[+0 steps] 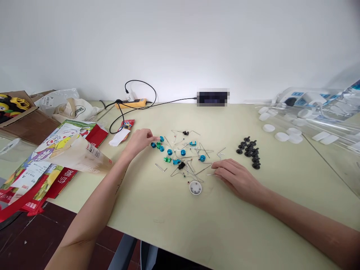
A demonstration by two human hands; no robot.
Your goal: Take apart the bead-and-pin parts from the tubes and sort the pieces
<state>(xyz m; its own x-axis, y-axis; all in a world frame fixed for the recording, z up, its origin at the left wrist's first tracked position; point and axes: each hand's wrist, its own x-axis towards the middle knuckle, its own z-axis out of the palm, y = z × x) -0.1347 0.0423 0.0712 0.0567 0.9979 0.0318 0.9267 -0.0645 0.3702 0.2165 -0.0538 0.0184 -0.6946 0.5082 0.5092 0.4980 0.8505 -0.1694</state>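
Observation:
My left hand [142, 140] is closed, its fingertips at a small blue metal fitting [161, 138] on the left of a scattered cluster. Next to it lie a dark blue fitting [153, 144] and a green one [167, 159]. My right hand [234, 175] rests low on the table with fingers together, and a thin hex key [209, 174] sticks out from under its fingertips. Between the hands lie several blue fittings [183, 152], bent hex keys [188, 167], a black fitting [181, 165] and a round white dish [195, 188] holding small dark pieces.
Black knob-like parts [249, 150] lie right of centre. White caps [281, 136] and clear plastic tubes are farther right. A power strip [132, 103] with black cable and a pixelated device [213, 98] sit by the wall. Bags [60, 153] and a cardboard box [30, 116] crowd the left.

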